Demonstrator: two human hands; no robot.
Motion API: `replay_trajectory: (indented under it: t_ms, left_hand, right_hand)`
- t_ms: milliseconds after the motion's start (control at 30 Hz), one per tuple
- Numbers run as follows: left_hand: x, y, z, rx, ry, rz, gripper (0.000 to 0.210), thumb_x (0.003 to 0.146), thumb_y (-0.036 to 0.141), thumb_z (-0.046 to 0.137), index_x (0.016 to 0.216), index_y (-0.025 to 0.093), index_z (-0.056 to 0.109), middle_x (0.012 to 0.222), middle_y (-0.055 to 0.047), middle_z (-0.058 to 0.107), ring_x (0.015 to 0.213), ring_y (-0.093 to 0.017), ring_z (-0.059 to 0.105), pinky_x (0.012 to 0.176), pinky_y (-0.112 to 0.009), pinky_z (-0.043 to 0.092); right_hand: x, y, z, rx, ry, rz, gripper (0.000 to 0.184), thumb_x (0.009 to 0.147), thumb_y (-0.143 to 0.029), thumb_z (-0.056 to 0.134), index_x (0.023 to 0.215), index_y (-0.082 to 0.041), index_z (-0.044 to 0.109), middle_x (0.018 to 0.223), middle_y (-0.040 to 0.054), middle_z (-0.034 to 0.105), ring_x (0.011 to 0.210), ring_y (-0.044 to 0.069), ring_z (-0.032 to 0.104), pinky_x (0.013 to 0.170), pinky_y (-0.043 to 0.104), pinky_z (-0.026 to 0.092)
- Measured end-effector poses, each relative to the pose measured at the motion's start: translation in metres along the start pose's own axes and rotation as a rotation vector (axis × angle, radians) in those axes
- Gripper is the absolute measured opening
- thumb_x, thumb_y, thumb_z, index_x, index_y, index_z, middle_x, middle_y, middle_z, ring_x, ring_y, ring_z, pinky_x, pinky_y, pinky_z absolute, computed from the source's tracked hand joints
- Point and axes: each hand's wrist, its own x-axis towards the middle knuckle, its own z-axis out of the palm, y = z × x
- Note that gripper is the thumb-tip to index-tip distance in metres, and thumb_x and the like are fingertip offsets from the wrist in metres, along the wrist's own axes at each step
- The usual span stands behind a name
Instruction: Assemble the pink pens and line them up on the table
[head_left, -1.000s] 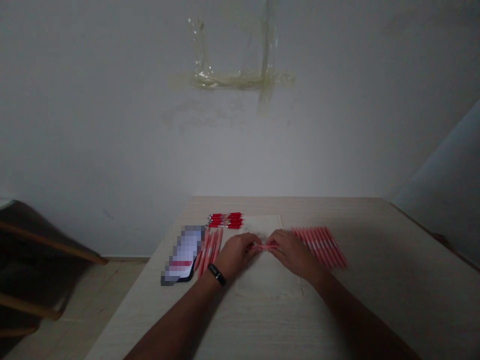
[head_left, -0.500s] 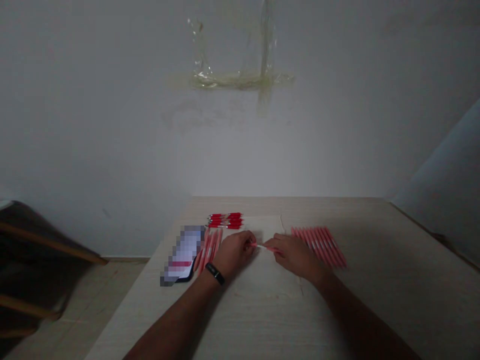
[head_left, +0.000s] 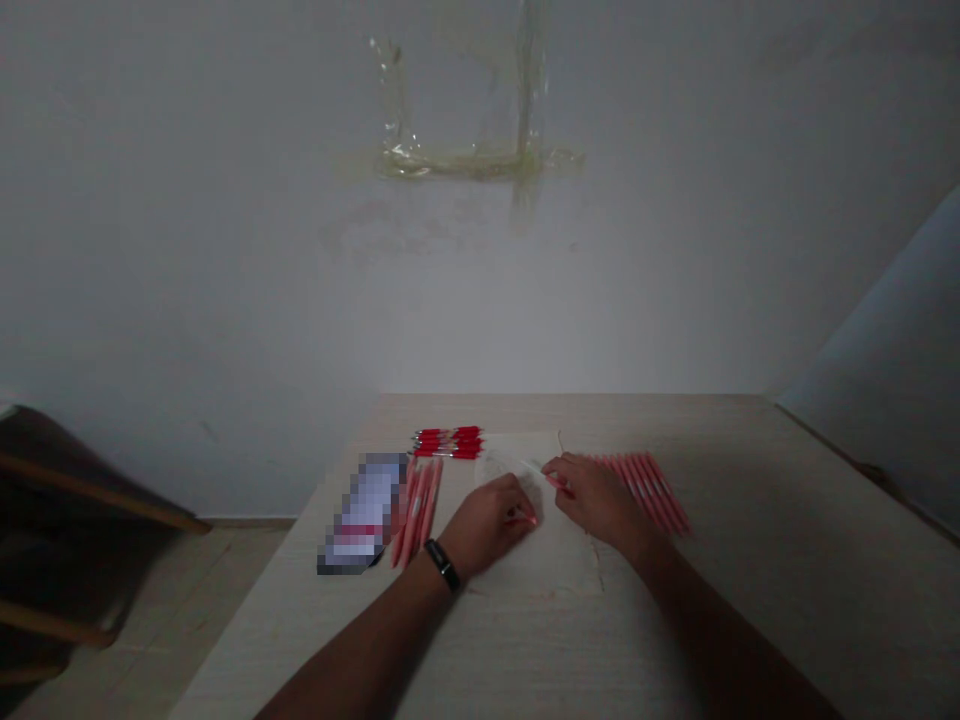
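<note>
My right hand (head_left: 592, 497) is closed on a pink pen (head_left: 556, 482), whose thin whitish end points up and to the left. My left hand (head_left: 491, 525) pinches a short pink piece (head_left: 529, 519), which looks like the pen's cap; fingers hide part of it. The two pieces are apart, both above a pale square sheet (head_left: 559, 560) on the table. Beside my right hand lies a row of several pink pens (head_left: 649, 492), partly covered by it. Several more pink pens (head_left: 418, 510) rest left of my left hand.
Several red pens (head_left: 448, 442) lie at the sheet's back left. A phone (head_left: 367, 510) with a blurred screen sits near the table's (head_left: 300, 620) left edge. The wall (head_left: 600, 300) with old tape (head_left: 457, 165) stands behind. Dark furniture (head_left: 60, 540) is at the left.
My hands have drawn apart, separating the pink piece from the pen. The left moved toward me and slightly right; the right moved slightly up, its pen now tilted with the whitish end upward.
</note>
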Motion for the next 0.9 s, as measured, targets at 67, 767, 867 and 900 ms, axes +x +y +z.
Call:
replay_trajectory:
  t_ms: [67, 767, 867, 900]
  left_hand:
    - [0.000, 0.001, 0.006, 0.005, -0.046, 0.010, 0.008, 0.086, 0.026, 0.065, 0.090, 0.021, 0.070, 0.093, -0.004, 0.063, 0.082, -0.015, 0.059, 0.074, -0.024, 0.045]
    - [0.001, -0.008, -0.010, 0.154, 0.037, -0.091, 0.017, 0.087, 0.018, 0.061, 0.100, 0.021, 0.071, 0.096, -0.006, 0.069, 0.093, -0.021, 0.059, 0.082, -0.029, 0.044]
    - [0.001, -0.006, -0.010, 0.160, 0.021, -0.095, 0.017, 0.087, 0.019, 0.061, 0.099, 0.023, 0.071, 0.094, -0.004, 0.070, 0.088, -0.019, 0.060, 0.080, -0.028, 0.043]
    - [0.000, -0.006, -0.010, 0.166, 0.018, -0.098, 0.017, 0.086, 0.019, 0.061, 0.098, 0.023, 0.072, 0.093, -0.004, 0.070, 0.086, -0.019, 0.060, 0.079, -0.028, 0.043]
  right_hand:
    - [0.000, 0.001, 0.002, 0.008, 0.010, -0.011, 0.038, 0.079, -0.006, 0.056, 0.111, -0.025, 0.065, 0.102, 0.0051, 0.069, 0.096, 0.022, 0.061, 0.085, 0.030, 0.042]
    - [-0.001, -0.016, 0.006, 0.048, -0.021, -0.205, 0.029, 0.080, -0.004, 0.055, 0.102, -0.020, 0.064, 0.100, 0.0041, 0.063, 0.099, 0.020, 0.056, 0.091, 0.034, 0.041]
    - [-0.001, -0.019, 0.006, 0.032, 0.000, -0.223, 0.025, 0.082, -0.004, 0.055, 0.100, -0.020, 0.064, 0.099, 0.0047, 0.062, 0.100, 0.021, 0.054, 0.090, 0.035, 0.041]
    - [-0.002, -0.021, 0.005, 0.026, 0.006, -0.228, 0.026, 0.083, -0.004, 0.055, 0.100, -0.020, 0.065, 0.099, 0.0050, 0.061, 0.100, 0.021, 0.053, 0.090, 0.036, 0.041]
